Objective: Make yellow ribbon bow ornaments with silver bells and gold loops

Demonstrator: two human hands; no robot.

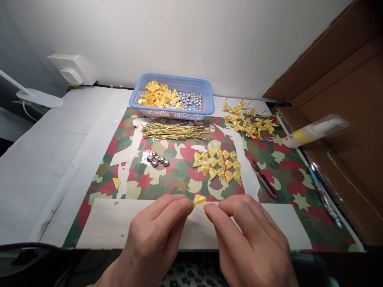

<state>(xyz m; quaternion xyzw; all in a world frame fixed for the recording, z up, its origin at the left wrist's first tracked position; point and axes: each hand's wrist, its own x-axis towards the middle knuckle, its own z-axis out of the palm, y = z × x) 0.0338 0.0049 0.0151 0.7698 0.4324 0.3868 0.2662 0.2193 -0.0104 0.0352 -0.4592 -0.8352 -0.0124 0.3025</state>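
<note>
Close to the table's front edge, my left hand (163, 223) pinches a small yellow ribbon bow (200, 199) between thumb and forefinger. A thin strand (200, 208) runs from beneath the bow toward the fingers of my right hand (248, 231), which are pinched together at its end. Part of the bow is hidden by the left fingertips. Just beyond the hands lie several loose yellow bows (217, 162) in rough rows. Left of them sits a cluster of small silver bells (157, 159). Farther back is a bundle of thin gold ties (176, 130).
A blue basket (172, 114) with bows and silver bells stands against the wall. Bows with ties attached (253, 124) are heaped at the back right. Red-handled tweezers (265, 180), a bottle (311, 132) and a cardboard box (344, 103) line the right side.
</note>
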